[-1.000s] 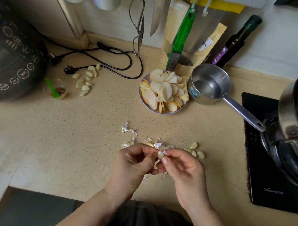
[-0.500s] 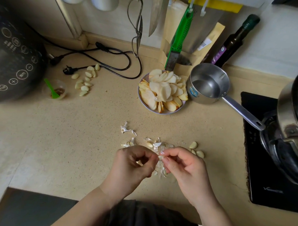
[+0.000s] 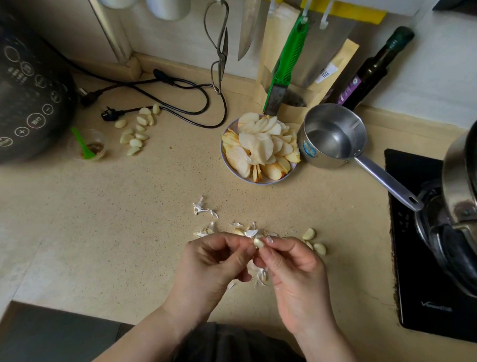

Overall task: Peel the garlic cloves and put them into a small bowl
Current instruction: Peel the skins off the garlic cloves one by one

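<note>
- both hands, left (image 3: 214, 264) and right (image 3: 296, 273), pinch one clove (image 3: 258, 242) with curled fingertips.
- it looks small, light, firm, likely slippery once bare.
- best held by its ends.

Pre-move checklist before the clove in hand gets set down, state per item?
1. Clove pinched by both the left hand and the right hand: ok.
2. Clove fully peeled: cannot tell, fingers cover most of it.
3. Small bowl ready as the target: not ok, peeled cloves lie on the counter; the only dish nearby is full of apple slices.
4. Skins clear of the drop spot: not ok, scattered just beyond the hands.
5. Other clove pile peeled or not: cannot tell.
</note>
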`<action>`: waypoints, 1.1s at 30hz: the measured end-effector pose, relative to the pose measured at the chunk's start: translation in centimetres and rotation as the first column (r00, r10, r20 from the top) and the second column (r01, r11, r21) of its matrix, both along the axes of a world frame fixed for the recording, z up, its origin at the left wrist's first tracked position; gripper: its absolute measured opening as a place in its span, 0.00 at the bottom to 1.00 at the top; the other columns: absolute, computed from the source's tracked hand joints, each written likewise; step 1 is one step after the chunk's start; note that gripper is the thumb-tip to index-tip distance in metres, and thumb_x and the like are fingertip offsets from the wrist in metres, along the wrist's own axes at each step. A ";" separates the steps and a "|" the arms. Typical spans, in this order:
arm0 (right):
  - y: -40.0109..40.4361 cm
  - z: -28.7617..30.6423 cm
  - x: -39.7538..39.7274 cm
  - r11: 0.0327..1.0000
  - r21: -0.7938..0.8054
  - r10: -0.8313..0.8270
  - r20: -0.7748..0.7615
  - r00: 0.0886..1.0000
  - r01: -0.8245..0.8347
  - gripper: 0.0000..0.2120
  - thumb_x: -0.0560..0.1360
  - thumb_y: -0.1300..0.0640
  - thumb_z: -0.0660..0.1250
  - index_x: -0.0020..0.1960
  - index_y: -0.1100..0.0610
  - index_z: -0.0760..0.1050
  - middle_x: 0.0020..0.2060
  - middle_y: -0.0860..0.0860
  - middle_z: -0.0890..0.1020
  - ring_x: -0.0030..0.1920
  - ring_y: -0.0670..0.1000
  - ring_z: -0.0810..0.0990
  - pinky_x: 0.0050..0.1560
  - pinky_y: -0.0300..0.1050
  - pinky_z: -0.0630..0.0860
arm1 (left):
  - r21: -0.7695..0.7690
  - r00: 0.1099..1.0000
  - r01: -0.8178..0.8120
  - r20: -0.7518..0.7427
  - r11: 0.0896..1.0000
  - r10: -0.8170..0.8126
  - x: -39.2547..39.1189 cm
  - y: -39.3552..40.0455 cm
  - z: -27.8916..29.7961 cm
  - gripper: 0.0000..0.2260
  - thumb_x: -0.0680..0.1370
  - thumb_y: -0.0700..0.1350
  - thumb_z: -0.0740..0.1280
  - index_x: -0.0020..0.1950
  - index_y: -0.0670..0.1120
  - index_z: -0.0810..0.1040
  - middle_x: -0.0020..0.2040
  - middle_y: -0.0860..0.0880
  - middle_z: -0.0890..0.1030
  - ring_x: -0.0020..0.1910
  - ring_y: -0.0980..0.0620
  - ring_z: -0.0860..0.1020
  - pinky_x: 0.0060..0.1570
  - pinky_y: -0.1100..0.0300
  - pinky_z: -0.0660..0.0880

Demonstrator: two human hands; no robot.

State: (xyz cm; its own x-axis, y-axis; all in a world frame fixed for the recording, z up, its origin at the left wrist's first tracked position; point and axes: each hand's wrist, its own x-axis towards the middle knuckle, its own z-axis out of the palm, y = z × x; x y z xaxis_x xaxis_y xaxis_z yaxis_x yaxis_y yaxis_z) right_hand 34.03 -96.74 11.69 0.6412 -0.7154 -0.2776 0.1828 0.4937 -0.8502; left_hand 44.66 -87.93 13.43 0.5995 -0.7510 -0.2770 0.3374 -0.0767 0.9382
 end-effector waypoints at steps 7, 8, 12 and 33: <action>0.8 -0.4 0.2 0.967 -0.238 -0.106 -0.032 0.994 0.095 0.08 0.66 0.65 0.73 0.41 0.54 0.83 0.42 0.54 0.85 0.45 0.51 0.84 0.45 0.39 0.79 | 0.063 0.994 -0.090 -0.057 0.994 0.094 -0.4 -0.3 0.1 0.05 0.72 0.36 0.71 0.37 0.41 0.84 0.30 0.48 0.82 0.28 0.56 0.78 0.29 0.63 0.76; 0.8 -0.5 0.2 0.959 -0.268 -0.103 -0.039 0.994 0.089 0.07 0.66 0.65 0.73 0.41 0.54 0.83 0.43 0.54 0.85 0.46 0.51 0.84 0.46 0.39 0.79 | 0.083 0.993 -0.105 -0.049 0.991 0.109 -0.3 -0.4 0.1 0.07 0.72 0.34 0.70 0.35 0.40 0.83 0.29 0.49 0.81 0.27 0.56 0.78 0.28 0.63 0.76; 0.8 -0.7 0.2 0.948 -0.308 -0.103 -0.074 0.992 0.076 0.07 0.66 0.66 0.72 0.41 0.57 0.82 0.43 0.54 0.85 0.45 0.51 0.84 0.46 0.39 0.79 | 0.134 0.992 -0.125 0.048 0.983 0.119 -0.1 -0.5 0.0 0.07 0.72 0.32 0.70 0.34 0.38 0.80 0.28 0.47 0.79 0.26 0.55 0.76 0.26 0.63 0.75; 0.6 -0.3 -0.2 0.990 -0.139 0.012 -0.126 0.992 -0.030 0.06 0.69 0.57 0.72 0.47 0.55 0.82 0.43 0.55 0.84 0.39 0.49 0.82 0.38 0.37 0.77 | 0.121 0.987 0.008 0.156 0.993 -0.027 0.2 0.1 -0.1 0.04 0.73 0.42 0.70 0.42 0.43 0.83 0.36 0.45 0.83 0.35 0.48 0.81 0.31 0.62 0.77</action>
